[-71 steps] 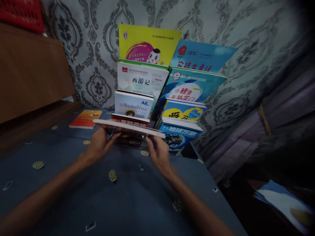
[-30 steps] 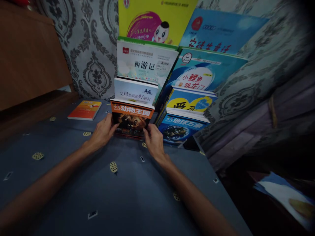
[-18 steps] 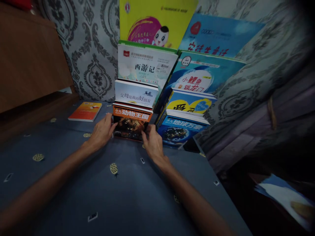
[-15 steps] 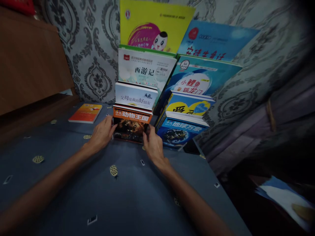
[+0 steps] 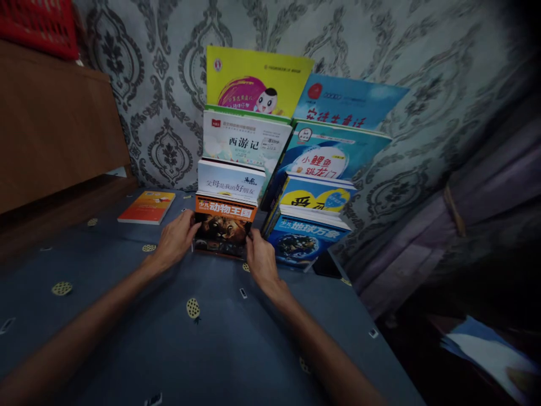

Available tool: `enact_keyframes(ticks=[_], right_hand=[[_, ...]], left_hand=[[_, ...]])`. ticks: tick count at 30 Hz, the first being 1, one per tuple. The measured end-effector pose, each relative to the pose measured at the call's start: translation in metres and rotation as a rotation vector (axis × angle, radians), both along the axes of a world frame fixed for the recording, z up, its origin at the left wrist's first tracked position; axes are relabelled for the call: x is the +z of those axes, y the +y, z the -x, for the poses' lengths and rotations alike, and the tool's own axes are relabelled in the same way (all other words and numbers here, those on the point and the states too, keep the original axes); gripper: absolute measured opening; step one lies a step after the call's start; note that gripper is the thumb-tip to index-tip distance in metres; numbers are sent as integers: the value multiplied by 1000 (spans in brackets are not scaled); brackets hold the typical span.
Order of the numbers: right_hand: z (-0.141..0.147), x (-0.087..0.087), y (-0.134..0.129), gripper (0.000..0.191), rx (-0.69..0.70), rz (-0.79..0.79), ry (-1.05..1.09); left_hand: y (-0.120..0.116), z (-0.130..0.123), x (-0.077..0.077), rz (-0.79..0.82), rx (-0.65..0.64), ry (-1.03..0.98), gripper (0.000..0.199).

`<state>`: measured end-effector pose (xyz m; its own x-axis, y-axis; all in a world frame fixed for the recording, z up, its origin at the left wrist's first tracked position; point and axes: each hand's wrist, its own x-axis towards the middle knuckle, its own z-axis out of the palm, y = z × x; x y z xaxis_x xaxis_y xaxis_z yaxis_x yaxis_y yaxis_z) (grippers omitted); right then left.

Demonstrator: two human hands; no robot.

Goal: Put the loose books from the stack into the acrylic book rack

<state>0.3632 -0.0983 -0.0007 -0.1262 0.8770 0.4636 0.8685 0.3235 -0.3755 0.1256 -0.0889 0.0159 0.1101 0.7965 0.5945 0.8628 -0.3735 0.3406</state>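
An orange and black book with a lion on its cover (image 5: 224, 228) stands upright at the front of the left row of books. My left hand (image 5: 176, 235) grips its left edge with closed fingers. At its right edge, my right hand (image 5: 261, 256) pinches the cover's side. Behind it rise a pale book (image 5: 230, 179), a white book (image 5: 245, 138) and a yellow-green book (image 5: 257, 73). The right row holds a blue book with a globe (image 5: 302, 239), a yellow and blue book (image 5: 316, 194), a teal book (image 5: 338, 152) and a taller blue book (image 5: 350, 98).
A small orange book (image 5: 147, 207) lies flat on the blue patterned cloth (image 5: 139, 321), left of the rows. A wooden cabinet (image 5: 59, 124) with a red basket (image 5: 40, 25) stands at the left. Behind is patterned wall; a purple curtain (image 5: 406, 242) hangs at the right.
The view has tilted up, so the books sit lower in the picture and more wall shows. Both hands stay at the sides of the lion book.
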Motion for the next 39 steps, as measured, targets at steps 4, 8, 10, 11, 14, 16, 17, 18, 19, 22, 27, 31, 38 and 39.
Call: enact_keyframes(ticks=[4, 8, 10, 11, 14, 16, 17, 18, 19, 22, 27, 31, 38, 39], right_hand=[[1, 1, 1, 26, -24, 22, -22], [1, 1, 3, 24, -27, 15, 1], [1, 0, 4, 25, -21, 8, 21], [1, -1, 5, 25, -21, 6, 28], [1, -4, 7, 25, -23, -2, 34], [1, -5, 7, 25, -30, -5, 27], [1, -5, 7, 25, -36, -3, 21], [2, -5, 7, 25, -43, 1, 13], [2, -5, 7, 25, -48, 4, 6], [2, -4, 6, 25, -51, 5, -16], [2, -5, 6, 22, -40, -13, -16], [2, -7, 8, 23, -47, -18, -20], [1, -4, 5, 18, -33, 7, -29], [1, -4, 5, 18, -28, 13, -30]], left_hand=[[3, 2, -1, -5, -47, -67, 14], [6, 2, -3, -23, -83, -117, 15], [7, 2, -4, -30, -82, -126, 15], [7, 2, -4, -33, -80, -127, 14], [9, 0, -6, -41, -77, -132, 13], [9, 0, -7, -46, -77, -135, 11], [9, 0, -7, -49, -80, -137, 11], [10, 0, -8, -51, -85, -139, 10], [10, 0, -8, -52, -91, -140, 10], [11, 0, -8, -41, -105, -147, 11], [9, 0, -6, -39, -107, -142, 12], [7, -1, -3, -49, -123, -125, 13], [6, 0, -4, -3, -92, -123, 7], [6, 0, -4, 4, -86, -126, 6]])
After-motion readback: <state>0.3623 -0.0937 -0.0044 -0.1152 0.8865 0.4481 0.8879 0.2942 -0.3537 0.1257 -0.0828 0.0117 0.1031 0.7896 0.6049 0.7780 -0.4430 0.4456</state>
